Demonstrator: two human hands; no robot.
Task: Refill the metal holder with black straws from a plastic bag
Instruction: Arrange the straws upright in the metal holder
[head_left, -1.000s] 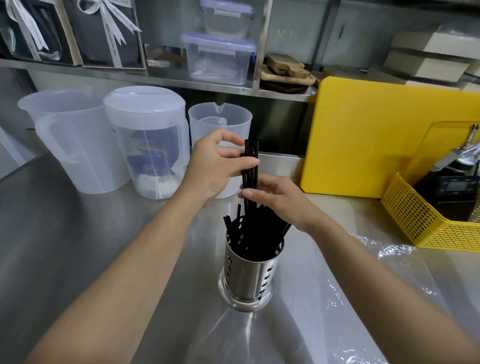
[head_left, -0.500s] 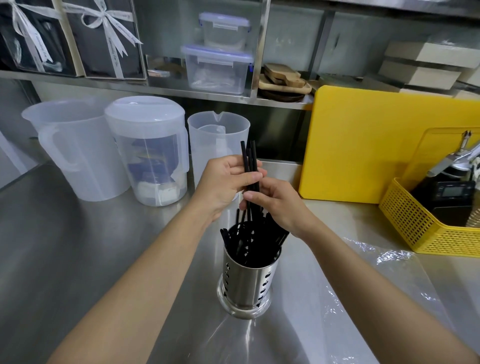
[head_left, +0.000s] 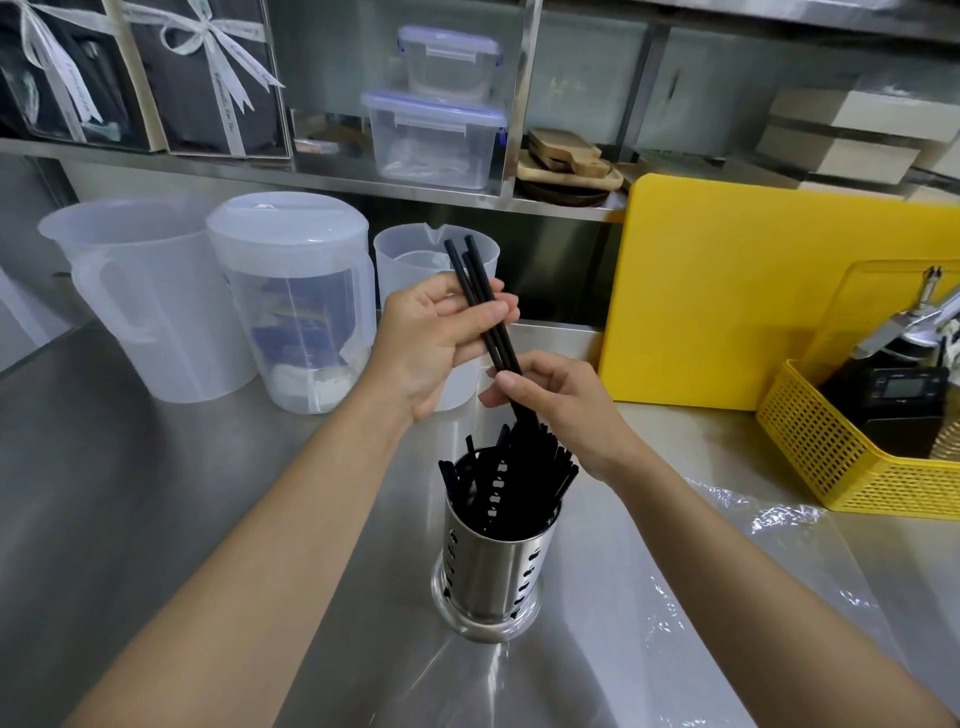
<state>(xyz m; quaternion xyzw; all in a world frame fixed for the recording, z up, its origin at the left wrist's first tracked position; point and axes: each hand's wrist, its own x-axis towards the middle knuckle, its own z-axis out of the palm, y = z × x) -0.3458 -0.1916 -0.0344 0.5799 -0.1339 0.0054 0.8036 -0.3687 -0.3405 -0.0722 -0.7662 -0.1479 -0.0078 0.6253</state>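
Observation:
A perforated metal holder (head_left: 496, 577) stands on the steel counter, filled with several black straws whose tips fan out above its rim. A few black straws (head_left: 475, 291) rise above the holder, tilted to the left. My left hand (head_left: 436, 343) grips them near their upper half. My right hand (head_left: 556, 400) pinches the same straws lower down, just above the holder's mouth. A clear plastic bag (head_left: 727, 571) lies flat on the counter to the right of the holder and under it.
Three translucent plastic jugs (head_left: 291, 291) stand at the back left. A yellow cutting board (head_left: 753, 291) leans at the back right, beside a yellow basket (head_left: 841, 462) holding a scale and tools. A shelf above carries boxes and clear containers (head_left: 434, 137).
The straws held in both hands have tipped from upright to leaning left. My left hand has closed more firmly around them.

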